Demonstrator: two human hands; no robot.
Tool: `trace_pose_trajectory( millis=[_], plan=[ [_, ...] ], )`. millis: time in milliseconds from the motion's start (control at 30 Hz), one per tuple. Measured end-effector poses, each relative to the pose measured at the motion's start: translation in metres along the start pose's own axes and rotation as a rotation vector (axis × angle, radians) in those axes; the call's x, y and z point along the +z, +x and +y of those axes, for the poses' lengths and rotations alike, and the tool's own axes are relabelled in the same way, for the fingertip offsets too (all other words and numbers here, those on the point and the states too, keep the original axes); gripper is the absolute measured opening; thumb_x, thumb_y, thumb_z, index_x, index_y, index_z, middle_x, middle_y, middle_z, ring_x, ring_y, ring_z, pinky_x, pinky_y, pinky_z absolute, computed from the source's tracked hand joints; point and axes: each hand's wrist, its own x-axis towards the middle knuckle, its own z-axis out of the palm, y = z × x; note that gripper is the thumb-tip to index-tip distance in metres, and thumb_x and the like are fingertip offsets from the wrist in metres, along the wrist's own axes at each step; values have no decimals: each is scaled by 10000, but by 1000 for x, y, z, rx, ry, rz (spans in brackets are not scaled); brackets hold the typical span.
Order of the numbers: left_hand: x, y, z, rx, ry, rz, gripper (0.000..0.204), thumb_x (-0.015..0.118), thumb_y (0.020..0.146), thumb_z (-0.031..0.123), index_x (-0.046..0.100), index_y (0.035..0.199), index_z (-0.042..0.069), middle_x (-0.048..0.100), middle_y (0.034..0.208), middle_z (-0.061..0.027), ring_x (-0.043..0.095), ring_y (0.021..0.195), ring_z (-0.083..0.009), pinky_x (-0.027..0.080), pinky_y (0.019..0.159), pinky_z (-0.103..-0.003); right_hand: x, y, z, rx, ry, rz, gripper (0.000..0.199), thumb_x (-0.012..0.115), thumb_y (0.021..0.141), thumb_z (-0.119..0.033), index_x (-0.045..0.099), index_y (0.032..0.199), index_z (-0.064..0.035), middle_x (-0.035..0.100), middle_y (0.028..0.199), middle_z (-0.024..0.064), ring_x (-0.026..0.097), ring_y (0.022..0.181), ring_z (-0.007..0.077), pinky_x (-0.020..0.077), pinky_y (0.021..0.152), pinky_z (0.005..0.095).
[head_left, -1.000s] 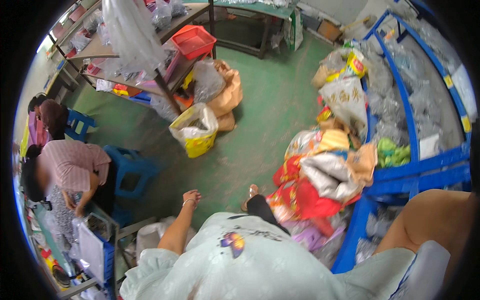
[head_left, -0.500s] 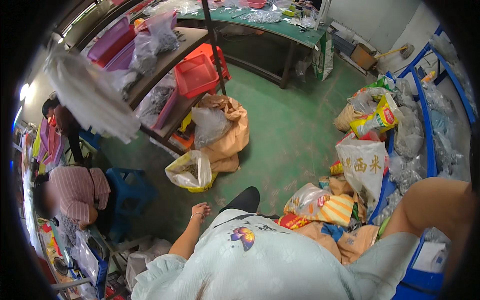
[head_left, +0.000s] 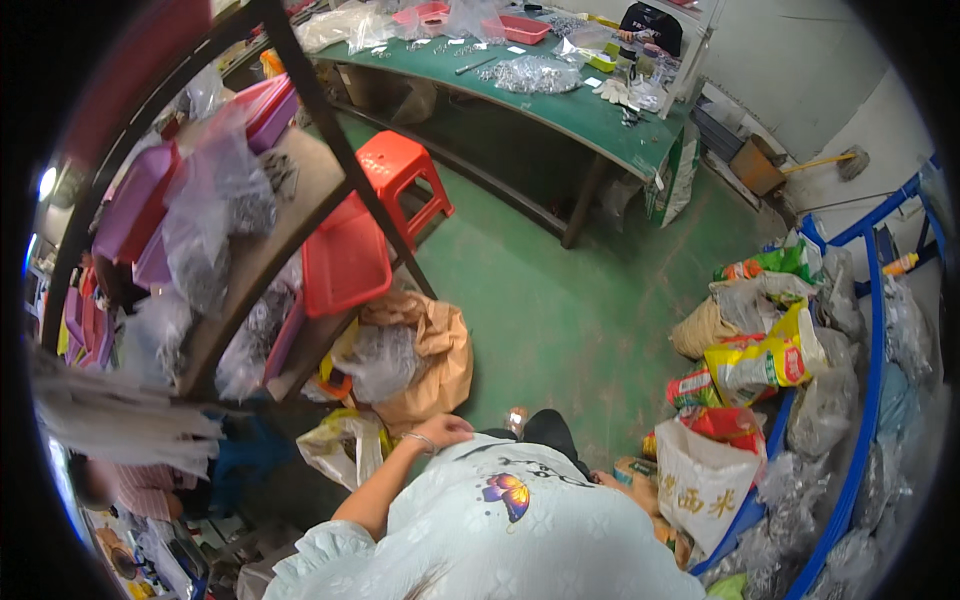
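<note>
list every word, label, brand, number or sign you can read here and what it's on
Printed wording isn't copied here, only located:
White sack: large gold characters, the biggest ones clear.
Yellow plastic bag: red label, lettering too small to read.
Black shirt of the person at the green table: white print, too small to read.
White slips on that table: any writing too small to tell.

Moderate, fairly even indoor light falls on the green floor (head_left: 540, 320), while deep shadow lies beneath the tabletop (head_left: 575, 118). A small white light (head_left: 47, 182) glares at the far left. The hanging plastic (head_left: 125, 420) is smeared by blur; the butterfly print (head_left: 507, 496) looks crisp. Fisheye distortion bows the blue rack (head_left: 876, 330), and the corners go black.
</note>
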Motion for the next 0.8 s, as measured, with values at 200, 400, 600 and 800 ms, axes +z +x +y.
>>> trace_pose_trajectory(
  millis=[200, 400, 600, 800],
  plan=[
    [-57, 138, 76, 295, 303, -152, 323, 606, 827, 310, 661, 944, 15, 652, 880, -154, 599, 815, -230, 463, 759, -333, -52, 132, 44, -182, 172, 444, 631, 671, 675, -117, 421, 1252, -69, 431, 1183, 169, 413, 1132, 357, 363, 944, 392],
    [-146, 251, 184, 108, 179, -236, 392, 629, 800, 278, 604, 1055, -19, 647, 814, -129, 585, 744, -194, 475, 723, -323, -184, 271, -15, 154, -127, 596, 556, 657, 733, -177, 423, 1224, -65, 487, 1097, 201, 478, 1038, 373, 408, 861, 443],
    [-221, 302, 220, 66, 119, -40, 451, 635, 777, 308, 587, 1100, -3, 624, 790, -100, 574, 742, -189, 466, 698, -317, -309, 356, -110, -41, -312, 380, 368, 616, 783, -188, 532, 1135, -122, 528, 994, 184, 555, 890, 383, 474, 715, 454],
    [-326, 361, 261, 65, 109, 175, 347, 643, 756, 331, 660, 984, 71, 642, 750, -122, 611, 703, -228, 480, 683, -317, -405, 449, -224, -149, -471, 346, 309, 622, 777, -198, 585, 1071, -109, 557, 933, 151, 588, 785, 367, 482, 656, 457]
  ],
)
